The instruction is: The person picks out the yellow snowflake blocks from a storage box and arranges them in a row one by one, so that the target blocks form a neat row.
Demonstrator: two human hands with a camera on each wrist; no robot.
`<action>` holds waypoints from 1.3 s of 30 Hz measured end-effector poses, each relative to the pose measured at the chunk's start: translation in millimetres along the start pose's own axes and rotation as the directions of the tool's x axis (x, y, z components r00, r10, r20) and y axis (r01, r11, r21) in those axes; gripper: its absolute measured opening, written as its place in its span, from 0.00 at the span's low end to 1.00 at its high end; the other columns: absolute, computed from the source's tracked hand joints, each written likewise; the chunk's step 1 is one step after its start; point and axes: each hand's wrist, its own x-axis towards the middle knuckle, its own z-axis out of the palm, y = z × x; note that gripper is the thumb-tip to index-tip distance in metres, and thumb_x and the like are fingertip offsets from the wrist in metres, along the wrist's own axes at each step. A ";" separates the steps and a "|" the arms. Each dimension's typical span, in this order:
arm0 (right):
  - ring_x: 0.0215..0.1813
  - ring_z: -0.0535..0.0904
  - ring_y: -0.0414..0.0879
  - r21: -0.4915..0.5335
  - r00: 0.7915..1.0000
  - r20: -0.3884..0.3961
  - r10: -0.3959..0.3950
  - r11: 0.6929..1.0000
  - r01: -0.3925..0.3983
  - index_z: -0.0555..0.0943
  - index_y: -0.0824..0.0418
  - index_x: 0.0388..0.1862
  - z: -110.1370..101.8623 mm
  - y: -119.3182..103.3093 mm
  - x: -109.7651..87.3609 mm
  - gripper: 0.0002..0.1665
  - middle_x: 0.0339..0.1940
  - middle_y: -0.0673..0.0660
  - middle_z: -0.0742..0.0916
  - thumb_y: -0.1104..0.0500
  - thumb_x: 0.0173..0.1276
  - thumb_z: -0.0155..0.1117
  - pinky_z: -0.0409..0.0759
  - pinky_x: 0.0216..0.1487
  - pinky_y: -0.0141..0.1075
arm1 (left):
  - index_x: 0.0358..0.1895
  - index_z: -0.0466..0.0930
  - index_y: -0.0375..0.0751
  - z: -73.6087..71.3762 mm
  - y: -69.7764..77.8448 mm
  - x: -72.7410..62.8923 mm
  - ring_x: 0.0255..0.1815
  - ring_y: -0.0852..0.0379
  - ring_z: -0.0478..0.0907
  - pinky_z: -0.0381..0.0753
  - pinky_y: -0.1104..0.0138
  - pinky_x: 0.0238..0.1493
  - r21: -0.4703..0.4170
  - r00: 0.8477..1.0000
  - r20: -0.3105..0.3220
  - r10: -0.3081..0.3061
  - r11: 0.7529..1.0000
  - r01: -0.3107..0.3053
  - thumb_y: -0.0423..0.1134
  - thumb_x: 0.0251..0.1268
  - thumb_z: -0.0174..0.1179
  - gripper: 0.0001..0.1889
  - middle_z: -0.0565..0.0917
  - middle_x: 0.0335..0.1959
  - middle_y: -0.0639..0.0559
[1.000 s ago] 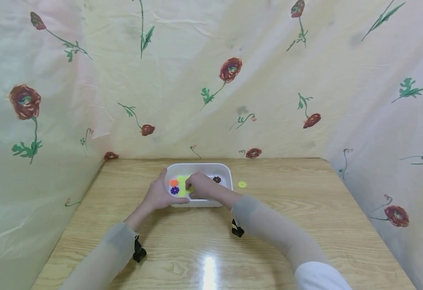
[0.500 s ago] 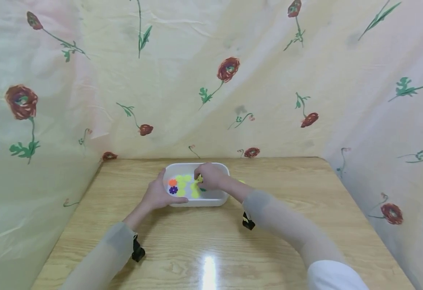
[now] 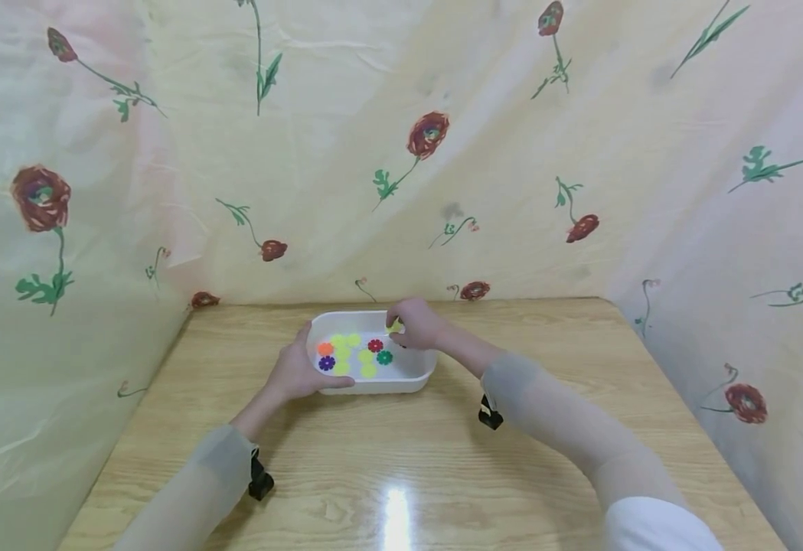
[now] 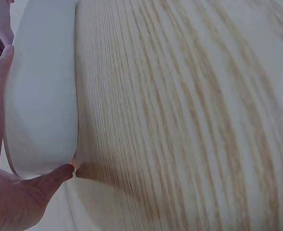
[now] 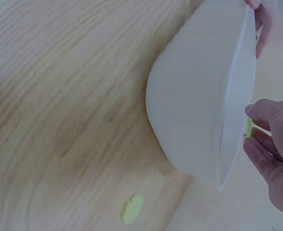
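A white oblong plastic tub (image 3: 379, 386) stands on the wooden table. My left hand (image 3: 296, 373) grips its left end, thumb along the near rim and fingers round the side. Over the tub's far right part, my right hand (image 3: 420, 325) pinches a yellow flower-shaped piece (image 3: 394, 327) between thumb and fingers. Inside the tub lie several more yellow flower-shaped pieces, with an orange piece (image 3: 325, 349), a purple piece (image 3: 327, 363), a red piece (image 3: 375, 346) and a green piece (image 3: 384, 357). Part of the tub's right end is hidden by my right hand.
A loose yellow flower-shaped piece (image 5: 132, 209) lies on the table right of the tub, covered by my right forearm in the head view. Behind the table hangs a flower-printed cloth (image 3: 346, 153). Small black devices (image 3: 260, 484) sit on both wrists.
My right hand has moved from the tub's middle to its far right, a yellow piece now in its fingers. Red and green pieces have come into sight. The left hand keeps its grip.
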 end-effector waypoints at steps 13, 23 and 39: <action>0.48 0.89 0.52 0.001 0.993 -0.097 0.063 0.998 -0.063 0.90 0.63 0.45 -20.9 22.6 -23.4 0.09 0.45 0.59 0.93 0.62 0.67 0.76 0.89 0.53 0.42 | 0.87 0.42 0.41 1.6 0.9 -1.2 0.68 0.40 0.76 0.76 0.40 0.73 -0.006 1.000 -0.003 0.023 1.000 -0.023 0.59 0.44 0.86 0.73 0.72 0.76 0.38; 0.45 0.90 0.57 -0.017 0.985 -0.164 0.049 0.998 -0.052 0.90 0.66 0.42 -27.4 40.3 -39.5 0.10 0.42 0.63 0.93 0.62 0.66 0.76 0.90 0.49 0.44 | 0.87 0.43 0.44 0.4 -1.4 -1.1 0.67 0.41 0.76 0.78 0.41 0.72 -0.008 1.000 0.000 0.027 1.000 -0.027 0.60 0.42 0.86 0.73 0.73 0.75 0.40; 0.39 0.88 0.56 -0.005 0.974 -0.224 0.047 0.999 -0.049 0.89 0.68 0.37 -31.7 58.2 -65.9 0.07 0.36 0.64 0.92 0.65 0.62 0.77 0.88 0.44 0.47 | 0.87 0.44 0.42 3.8 -2.8 -3.9 0.65 0.41 0.77 0.80 0.43 0.69 0.007 1.000 -0.014 0.027 1.000 -0.027 0.60 0.42 0.86 0.73 0.75 0.73 0.39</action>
